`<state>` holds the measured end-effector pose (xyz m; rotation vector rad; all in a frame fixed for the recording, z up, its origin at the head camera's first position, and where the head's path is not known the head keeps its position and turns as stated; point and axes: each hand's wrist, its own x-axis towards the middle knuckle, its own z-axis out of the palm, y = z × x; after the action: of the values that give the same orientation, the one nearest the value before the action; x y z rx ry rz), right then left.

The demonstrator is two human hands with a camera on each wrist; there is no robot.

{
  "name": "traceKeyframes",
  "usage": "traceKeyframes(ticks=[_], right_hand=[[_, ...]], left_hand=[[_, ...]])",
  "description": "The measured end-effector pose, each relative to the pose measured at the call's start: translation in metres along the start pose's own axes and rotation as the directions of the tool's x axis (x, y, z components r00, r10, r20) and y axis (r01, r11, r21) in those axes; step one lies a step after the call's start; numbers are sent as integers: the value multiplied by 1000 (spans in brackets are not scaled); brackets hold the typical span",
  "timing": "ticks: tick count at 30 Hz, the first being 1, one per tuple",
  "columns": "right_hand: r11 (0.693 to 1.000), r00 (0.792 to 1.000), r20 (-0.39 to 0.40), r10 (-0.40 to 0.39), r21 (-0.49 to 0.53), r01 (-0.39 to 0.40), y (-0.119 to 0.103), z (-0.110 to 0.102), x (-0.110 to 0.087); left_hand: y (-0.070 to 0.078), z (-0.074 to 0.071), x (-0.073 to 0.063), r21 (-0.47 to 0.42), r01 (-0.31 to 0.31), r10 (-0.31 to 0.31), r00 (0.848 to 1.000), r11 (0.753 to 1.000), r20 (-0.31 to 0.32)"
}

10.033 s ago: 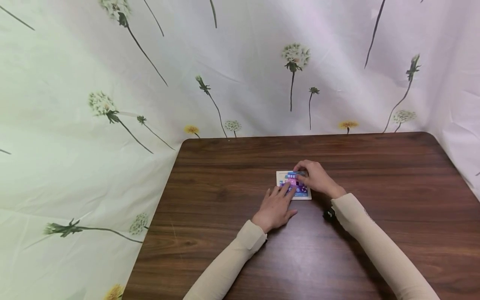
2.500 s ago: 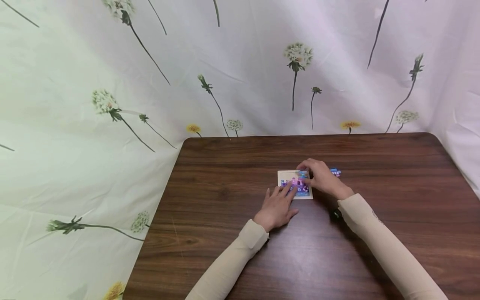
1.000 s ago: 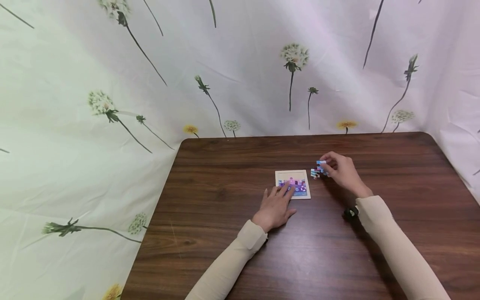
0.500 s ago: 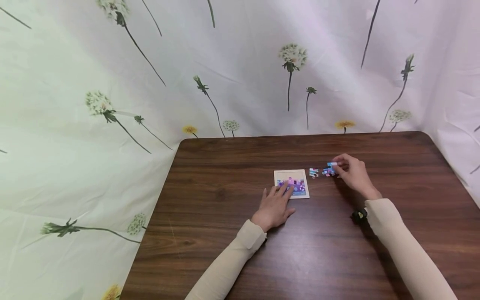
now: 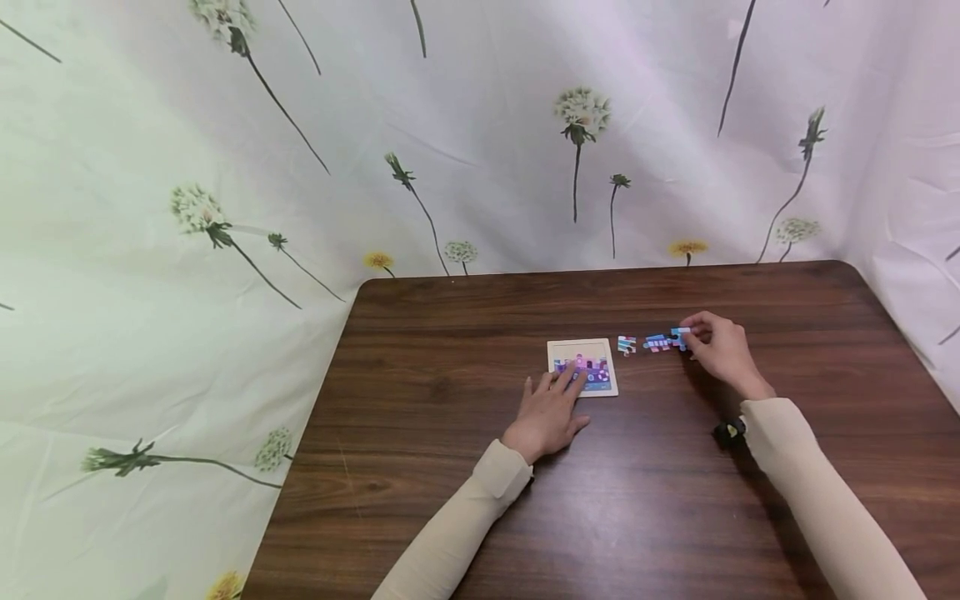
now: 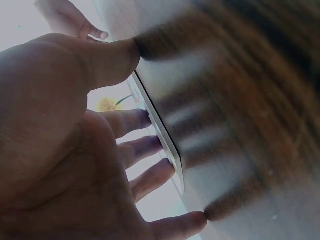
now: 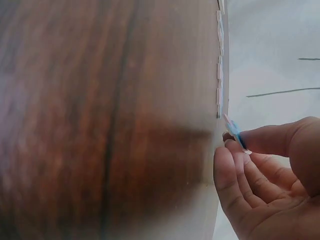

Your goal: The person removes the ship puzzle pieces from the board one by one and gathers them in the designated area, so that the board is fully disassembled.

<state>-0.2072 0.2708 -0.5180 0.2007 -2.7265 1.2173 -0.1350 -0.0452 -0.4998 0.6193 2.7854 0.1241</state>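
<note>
A small jigsaw puzzle board (image 5: 564,345) with a cream rim lies on the table. Its lower part shows a purple and pink picture; the upper part is bare cream. My left hand (image 5: 546,421) rests with extended fingers over its lower left, thumb on the table, and in the left wrist view fingertips meet the board's edge (image 6: 159,122). To the right, my right hand (image 5: 726,350) pinches a blue jigsaw piece (image 7: 235,132) between thumb and fingers, tilted close over the table. Beside it lie a blue and pink piece (image 5: 657,342) and a striped piece (image 5: 627,344).
The dark wood table (image 5: 450,450) ends at a far edge against a white curtain (image 5: 480,150) printed with dandelions. A dark wrist device (image 5: 727,432) shows at the right cuff.
Pieces from the board's upper part have been taken out and laid to its right. My right hand has moved right with another piece; my left hand has stayed on the board.
</note>
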Motion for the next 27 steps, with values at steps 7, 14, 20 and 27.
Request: traceKeyframes(ticks=[7,14,20,27], right_hand=[[999,1000,1,24,-28,-24,3,-4,-1],[997,999,25,33,-65,-31,5,-6,0],[992,999,30,26,-128,-22,3,-8,2],[987,998,48,41,-158,-33,2,-7,4]], left_hand=[[0,0,-1,-15,1,-1,1000,1000,6],[0,0,-1,-5,3,-3,1000,1000,8],[0,0,-1,7,5,-5,1000,1000,4],[-1,-2,0,13,-7,7,1000,1000,-8]])
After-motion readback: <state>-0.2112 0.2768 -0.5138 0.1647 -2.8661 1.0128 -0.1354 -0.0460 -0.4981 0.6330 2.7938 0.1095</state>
